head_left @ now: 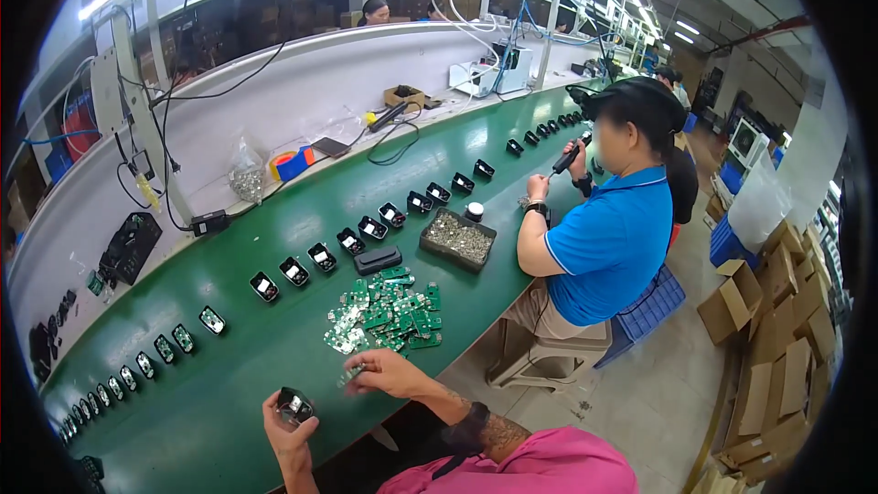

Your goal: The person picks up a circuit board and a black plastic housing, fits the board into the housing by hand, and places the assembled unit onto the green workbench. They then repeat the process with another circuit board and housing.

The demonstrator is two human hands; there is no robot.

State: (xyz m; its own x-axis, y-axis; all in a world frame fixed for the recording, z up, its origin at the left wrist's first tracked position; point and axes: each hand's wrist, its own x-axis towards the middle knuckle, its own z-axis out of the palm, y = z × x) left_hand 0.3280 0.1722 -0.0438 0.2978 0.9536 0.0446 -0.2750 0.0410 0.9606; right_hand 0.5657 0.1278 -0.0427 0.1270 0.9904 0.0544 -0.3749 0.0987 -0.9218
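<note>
My left hand (291, 434) has its grip closed around a small black housing (294, 405), open side up with something shiny inside, held just above the near edge of the green bench (229, 375). My right hand (389, 372) reaches across beside it, fingertips pinched narrow on a small green circuit board (352, 373) that sits just off the bench surface, close to the housing but not touching it. Just beyond my right hand lies a loose pile of green circuit boards (389, 311), spread flat on the bench. Behind the pile runs a long curving row of black housings (347, 240), each set apart from the next, following the bench away to both sides. A black tray of small metal parts (458, 239) stands to the right of the pile. Farther along, a person in a blue shirt (613, 242) sits at the same bench, holding a dark tool (567, 157) upright.
</note>
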